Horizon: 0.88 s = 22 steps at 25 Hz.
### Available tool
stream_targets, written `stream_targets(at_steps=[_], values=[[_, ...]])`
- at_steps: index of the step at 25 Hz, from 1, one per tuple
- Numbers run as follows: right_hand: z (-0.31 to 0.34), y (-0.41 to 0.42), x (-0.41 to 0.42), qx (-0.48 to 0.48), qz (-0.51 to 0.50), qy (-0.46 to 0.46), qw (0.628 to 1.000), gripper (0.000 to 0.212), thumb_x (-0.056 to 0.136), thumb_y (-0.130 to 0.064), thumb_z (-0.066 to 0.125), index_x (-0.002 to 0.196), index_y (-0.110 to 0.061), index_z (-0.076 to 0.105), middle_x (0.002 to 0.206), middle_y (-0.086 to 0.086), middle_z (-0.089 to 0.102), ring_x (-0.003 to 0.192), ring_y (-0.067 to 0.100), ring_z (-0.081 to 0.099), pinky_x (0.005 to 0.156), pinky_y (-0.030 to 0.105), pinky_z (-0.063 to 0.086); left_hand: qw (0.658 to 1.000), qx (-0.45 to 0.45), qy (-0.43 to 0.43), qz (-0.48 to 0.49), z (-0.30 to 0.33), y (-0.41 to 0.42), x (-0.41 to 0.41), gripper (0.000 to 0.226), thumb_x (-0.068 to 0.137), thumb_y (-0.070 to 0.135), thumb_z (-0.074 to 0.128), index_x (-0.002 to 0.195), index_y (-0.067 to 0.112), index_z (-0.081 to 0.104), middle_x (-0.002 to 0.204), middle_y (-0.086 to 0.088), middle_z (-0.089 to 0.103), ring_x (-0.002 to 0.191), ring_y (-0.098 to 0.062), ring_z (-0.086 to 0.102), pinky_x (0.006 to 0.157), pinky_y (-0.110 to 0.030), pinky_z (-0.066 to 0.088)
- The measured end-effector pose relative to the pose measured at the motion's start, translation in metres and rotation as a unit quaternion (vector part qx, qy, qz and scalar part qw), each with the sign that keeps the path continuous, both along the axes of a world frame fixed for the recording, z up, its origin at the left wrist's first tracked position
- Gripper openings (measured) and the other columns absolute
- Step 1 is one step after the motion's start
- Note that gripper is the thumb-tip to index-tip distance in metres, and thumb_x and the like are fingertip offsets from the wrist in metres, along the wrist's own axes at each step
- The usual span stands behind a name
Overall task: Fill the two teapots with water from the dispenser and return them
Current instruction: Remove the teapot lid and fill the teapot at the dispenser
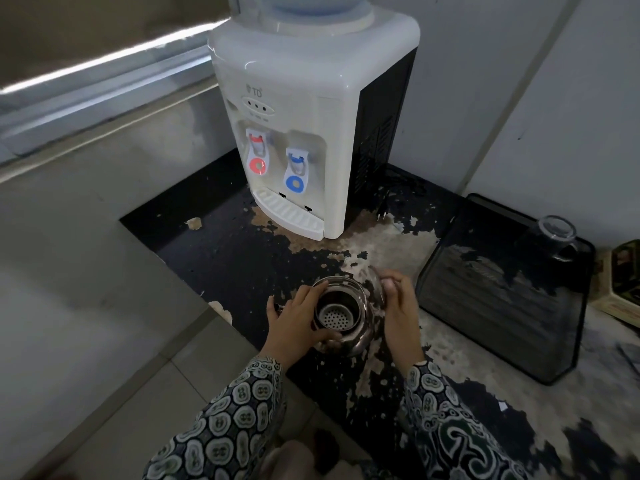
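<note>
The task looks to be near its beginning. One glass teapot (341, 315) stands on the worn black counter (214, 247), at about 6 o'clock from the water dispenser (304, 133) and well apart from its drip tray (289, 213). Its lid is off, and the metal strainer (334, 318) inside appears dry, so I judge that no water has been poured in yet. The left hand (299, 318) grips the body of the teapot at its 9 o'clock side, with the fingers curled over the rim. The right hand (398, 306) is at the 3 o'clock side and its fingers pinch the glass handle (377, 287). A second teapot I cannot find with certainty; a glass vessel (554, 237) stands on the black mesh tray (502, 306) at 3 o'clock, but what it is I cannot tell. What is left: to bring this teapot under a tap, probably the blue tap (296, 169), fill it, do the same with the other, and return both.
</note>
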State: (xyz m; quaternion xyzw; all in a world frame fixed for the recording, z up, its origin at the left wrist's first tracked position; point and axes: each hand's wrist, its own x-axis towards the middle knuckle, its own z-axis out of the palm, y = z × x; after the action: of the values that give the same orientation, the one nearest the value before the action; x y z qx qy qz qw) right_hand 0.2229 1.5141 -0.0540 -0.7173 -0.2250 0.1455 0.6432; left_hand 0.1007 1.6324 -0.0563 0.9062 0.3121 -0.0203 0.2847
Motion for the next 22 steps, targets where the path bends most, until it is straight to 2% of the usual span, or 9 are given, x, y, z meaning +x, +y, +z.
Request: stream_targets(at_steps=[3, 5, 7, 9, 13, 16, 19, 20, 22], values=[[-0.023, -0.012, -0.001, -0.051, -0.076, 0.025, 0.996, 0.009, 0.095, -0.014, 0.044, 0.099, -0.013, 0.052, 0.097, -0.011, 0.058, 0.091, 0.007, 0.056, 0.073, 0.008, 0.039, 1.000, -0.003, 0.005, -0.006, 0.002, 0.000, -0.001, 0.087, 0.076, 0.057, 0.063, 0.147, 0.036, 0.016, 0.142, 0.012, 0.031, 0.131, -0.016, 0.041, 0.113, -0.059, -0.007], [-0.040, -0.023, -0.003, -0.103, -0.066, 0.024, 0.992, 0.011, 0.094, -0.014, 0.045, 0.101, -0.009, 0.053, 0.104, -0.008, 0.057, 0.093, 0.012, 0.056, 0.071, 0.009, 0.037, 1.000, -0.005, 0.006, -0.007, 0.002, 0.000, -0.002, 0.088, 0.076, 0.058, 0.062, 0.147, 0.036, 0.015, 0.143, 0.013, 0.030, 0.133, -0.015, 0.039, 0.112, -0.060, -0.008], [-0.051, -0.033, -0.004, -0.145, -0.066, 0.009, 0.987, 0.014, 0.094, -0.013, 0.046, 0.104, -0.007, 0.054, 0.100, -0.003, 0.057, 0.086, 0.013, 0.055, 0.067, 0.013, 0.038, 1.000, -0.008, 0.006, -0.010, 0.002, 0.000, -0.003, 0.089, 0.076, 0.059, 0.062, 0.147, 0.036, 0.014, 0.144, 0.013, 0.029, 0.133, -0.015, 0.038, 0.111, -0.062, -0.009], [-0.058, -0.039, -0.004, -0.181, -0.068, -0.016, 0.981, 0.016, 0.093, -0.013, 0.049, 0.107, -0.009, 0.054, 0.094, -0.002, 0.058, 0.084, 0.018, 0.057, 0.070, 0.024, 0.041, 1.000, -0.009, 0.004, -0.011, 0.001, 0.001, -0.003, 0.089, 0.075, 0.060, 0.062, 0.147, 0.036, 0.015, 0.143, 0.014, 0.029, 0.133, -0.015, 0.038, 0.111, -0.063, -0.009], [-0.070, -0.044, -0.001, -0.266, -0.018, -0.077, 0.961, 0.020, 0.085, -0.010, 0.060, 0.105, -0.013, 0.056, 0.097, 0.006, 0.065, 0.089, 0.025, 0.062, 0.077, 0.033, 0.049, 1.000, -0.004, 0.000, -0.014, 0.002, -0.002, -0.005, 0.088, 0.075, 0.062, 0.061, 0.147, 0.036, 0.016, 0.146, 0.015, 0.027, 0.136, -0.015, 0.034, 0.109, -0.066, -0.010], [-0.060, -0.036, -0.001, -0.223, -0.028, -0.077, 0.971, 0.024, 0.083, -0.009, 0.061, 0.106, -0.013, 0.056, 0.104, 0.002, 0.061, 0.097, 0.019, 0.060, 0.086, 0.030, 0.046, 0.998, 0.041, 0.029, -0.038, 0.000, -0.007, -0.009, 0.105, 0.066, 0.069, 0.063, 0.149, 0.036, 0.008, 0.152, 0.017, 0.016, 0.141, -0.015, 0.025, 0.107, -0.066, -0.013], [-0.030, -0.011, 0.000, -0.168, -0.008, -0.050, 0.984, 0.023, 0.092, -0.020, 0.052, 0.114, -0.015, 0.054, 0.111, -0.005, 0.055, 0.098, 0.003, 0.054, 0.084, 0.007, 0.038, 0.991, 0.097, 0.067, -0.064, -0.007, -0.006, -0.011, 0.116, 0.062, 0.071, 0.065, 0.149, 0.034, -0.002, 0.155, 0.017, 0.007, 0.144, -0.015, 0.018, 0.107, -0.067, -0.013], [-0.021, -0.003, 0.002, -0.168, 0.033, -0.041, 0.984, 0.026, 0.093, -0.023, 0.048, 0.118, -0.015, 0.052, 0.115, -0.007, 0.054, 0.102, 0.002, 0.051, 0.085, 0.006, 0.036, 0.990, 0.106, 0.065, -0.073, -0.008, -0.004, -0.011, 0.117, 0.062, 0.071, 0.066, 0.149, 0.034, -0.003, 0.155, 0.016, 0.008, 0.144, -0.014, 0.019, 0.106, -0.067, -0.013], [-0.014, 0.009, 0.004, -0.169, 0.128, -0.014, 0.977, 0.032, 0.095, -0.030, 0.043, 0.125, -0.019, 0.049, 0.124, -0.008, 0.053, 0.113, 0.005, 0.049, 0.094, 0.017, 0.037, 0.988, 0.106, 0.061, -0.098, -0.008, 0.004, -0.011, 0.118, 0.062, 0.068, 0.068, 0.149, 0.033, -0.003, 0.156, 0.015, 0.008, 0.145, -0.013, 0.016, 0.106, -0.066, -0.016]])
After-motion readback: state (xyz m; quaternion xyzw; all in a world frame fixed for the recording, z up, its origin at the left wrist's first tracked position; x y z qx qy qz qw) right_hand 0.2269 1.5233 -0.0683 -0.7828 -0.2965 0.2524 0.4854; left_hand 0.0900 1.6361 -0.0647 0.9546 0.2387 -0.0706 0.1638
